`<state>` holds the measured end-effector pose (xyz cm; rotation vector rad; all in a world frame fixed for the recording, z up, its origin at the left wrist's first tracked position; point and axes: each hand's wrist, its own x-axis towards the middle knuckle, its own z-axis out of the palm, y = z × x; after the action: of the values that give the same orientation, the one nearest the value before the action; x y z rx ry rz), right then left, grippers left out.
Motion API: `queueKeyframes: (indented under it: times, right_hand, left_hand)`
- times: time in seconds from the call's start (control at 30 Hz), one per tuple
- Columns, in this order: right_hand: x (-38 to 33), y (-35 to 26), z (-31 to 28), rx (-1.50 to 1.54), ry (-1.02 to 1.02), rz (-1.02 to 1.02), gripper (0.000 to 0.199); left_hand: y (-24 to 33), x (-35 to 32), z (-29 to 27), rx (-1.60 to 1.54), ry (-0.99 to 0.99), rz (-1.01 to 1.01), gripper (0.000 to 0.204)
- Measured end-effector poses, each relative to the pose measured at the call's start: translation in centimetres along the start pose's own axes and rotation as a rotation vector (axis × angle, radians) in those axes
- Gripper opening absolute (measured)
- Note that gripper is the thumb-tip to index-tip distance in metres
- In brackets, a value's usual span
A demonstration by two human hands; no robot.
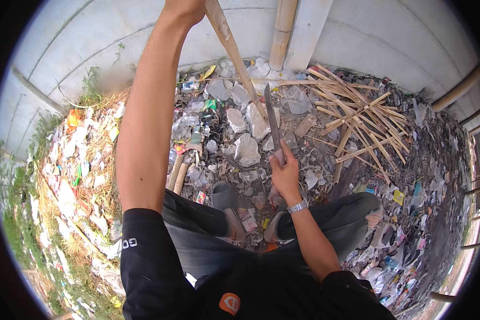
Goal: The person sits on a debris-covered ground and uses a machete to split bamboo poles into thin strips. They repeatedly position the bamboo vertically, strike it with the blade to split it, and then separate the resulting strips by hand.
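Seen from above: a curved grey concrete wall (357,32) behind, and below it ground thick with litter (224,122), meaning scraps of plastic, wrappers and pale stones. At the right, a loose pile of split bamboo strips (357,114), pale yellow-brown, lying crossed over each other on the dark soil. At the left, a bank of dry grass (96,154) mixed with more wrappers.

In the middle, a long bamboo slat (234,56), light tan with darker patches, flat and narrow, leaning from the top edge down to the rubbish, lower end near the pale stones. Upper end held by the left hand (184,8), arm stretched far up, fingers closed around the slat; hand partly cut by the frame edge.

Just beside the slat's lower part, a long knife (272,120), grey metal blade, straight and thin, pointing up, tip close to the slat; contact not clear. Handle wrapped tight in the right hand (284,170), silver wristwatch (297,206) on that wrist.

Below, two grey sandals (226,205) on the feet, dark jeans.
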<state>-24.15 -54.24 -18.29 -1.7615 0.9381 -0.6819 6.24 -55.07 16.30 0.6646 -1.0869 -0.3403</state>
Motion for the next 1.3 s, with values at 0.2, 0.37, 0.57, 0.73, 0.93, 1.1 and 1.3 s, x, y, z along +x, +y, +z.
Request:
queueKeyframes:
  times: [0.2,0.37,0.57,0.73,0.93,1.1,1.3]
  right_hand:
    - [2.1,-16.3,-0.1,0.255,0.039,-0.389,0.057]
    - [1.5,-10.1,3.1,0.068,0.171,-0.390,0.060]
    - [2.9,14.9,2.0,-0.137,0.058,0.159,0.063]
    - [3.4,3.6,2.8,-0.004,0.009,0.034,0.060]
    - [4.8,-8.5,2.7,0.301,0.030,-0.356,0.057]
    - [4.0,1.9,6.1,0.132,0.115,-0.179,0.058]
    - [5.9,18.2,1.7,-0.180,0.012,0.086,0.060]
  left_hand:
    - [0.1,0.1,2.0,0.029,-0.016,-0.010,0.073]
    - [-0.3,0.4,2.0,0.024,-0.001,-0.013,0.073]
    - [0.2,-0.1,-0.4,-0.025,0.020,-0.013,0.074]
    - [-0.8,1.6,-3.4,-0.339,-0.175,-0.092,0.072]
    - [-1.6,2.8,-2.9,-0.492,-0.377,-0.173,0.069]
    - [0.4,1.0,1.2,0.050,0.005,-0.030,0.070]
    - [2.1,-0.5,-0.2,0.316,0.158,-0.083,0.076]
